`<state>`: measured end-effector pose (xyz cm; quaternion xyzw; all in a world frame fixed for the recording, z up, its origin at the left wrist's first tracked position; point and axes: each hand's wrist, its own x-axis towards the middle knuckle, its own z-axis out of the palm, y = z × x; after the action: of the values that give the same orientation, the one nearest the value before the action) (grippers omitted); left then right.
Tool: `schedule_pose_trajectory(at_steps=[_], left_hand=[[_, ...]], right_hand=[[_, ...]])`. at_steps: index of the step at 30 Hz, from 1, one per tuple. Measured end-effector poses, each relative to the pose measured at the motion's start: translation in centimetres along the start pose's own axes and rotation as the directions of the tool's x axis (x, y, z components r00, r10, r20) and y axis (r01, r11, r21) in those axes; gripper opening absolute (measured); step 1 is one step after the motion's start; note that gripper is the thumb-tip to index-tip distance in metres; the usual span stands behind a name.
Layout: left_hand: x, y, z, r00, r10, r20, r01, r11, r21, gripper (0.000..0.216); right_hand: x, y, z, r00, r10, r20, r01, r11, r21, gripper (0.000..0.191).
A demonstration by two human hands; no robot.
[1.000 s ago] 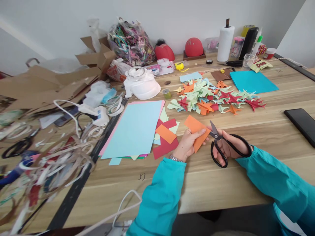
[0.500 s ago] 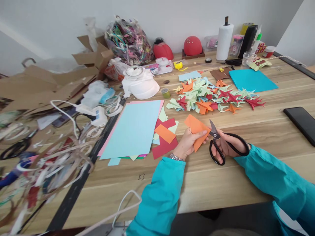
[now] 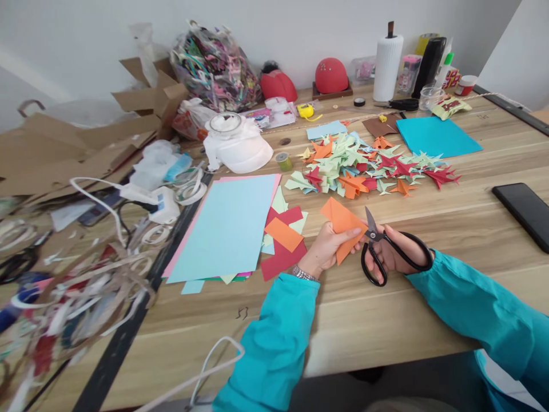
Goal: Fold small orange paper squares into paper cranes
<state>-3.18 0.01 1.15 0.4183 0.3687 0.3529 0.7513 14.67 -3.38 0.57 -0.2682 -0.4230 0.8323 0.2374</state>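
My left hand [image 3: 326,250] pinches a folded piece of orange paper [image 3: 342,222], thumb on top, just above the tabletop. In my right hand [image 3: 398,250] is a pair of black-handled scissors [image 3: 374,235], with fingers through the loops. The scissor blades are spread, close to the right-hand corner of the orange paper; whether they touch it I cannot tell. Left of my left hand lie loose orange, red and pale green paper pieces [image 3: 283,234]. Beyond both hands spreads a pile of small folded paper shapes [image 3: 343,159] in green, orange, red and blue.
A stack of coloured sheets [image 3: 225,223] lies to the left, light blue on top. A phone [image 3: 524,213] rests at the right. Turquoise sheets [image 3: 440,137], a white bottle [image 3: 388,68] and a white-covered jar [image 3: 238,146] stand or lie farther back. Straps and cables [image 3: 103,286] clutter the far left.
The view has turned slightly, so the table's things sit a little farther left. My hands, the orange paper and the spread scissors keep nearly the same pose.
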Motion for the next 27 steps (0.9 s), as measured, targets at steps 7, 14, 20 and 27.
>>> schedule_pose_trajectory(at_steps=[7, 14, 20, 27], left_hand=[[0.01, -0.03, 0.08, 1.000, -0.006, -0.011, 0.006, 1.000, -0.012, 0.040], [-0.03, 0.07, 0.05, 1.000, -0.009, -0.021, 0.007, 0.999, -0.053, 0.035], [0.12, -0.23, -0.11, 0.999, -0.011, -0.052, 0.007, 0.997, -0.073, 0.028], [0.17, -0.38, 0.04, 0.994, 0.028, -0.108, -0.035, 0.997, -0.066, 0.029]], right_hand=[[-0.01, -0.36, 0.39, 0.999, -0.049, -0.023, 0.051, 0.994, 0.100, 0.057], [-0.01, 0.03, 0.03, 1.000, -0.015, 0.021, 0.014, 1.000, 0.025, 0.070], [-0.16, -0.19, 0.69, 0.995, -0.070, -0.072, 0.078, 0.991, 0.109, 0.066], [0.02, -0.36, 0.74, 0.994, -0.024, -0.110, 0.036, 0.993, 0.109, 0.074]])
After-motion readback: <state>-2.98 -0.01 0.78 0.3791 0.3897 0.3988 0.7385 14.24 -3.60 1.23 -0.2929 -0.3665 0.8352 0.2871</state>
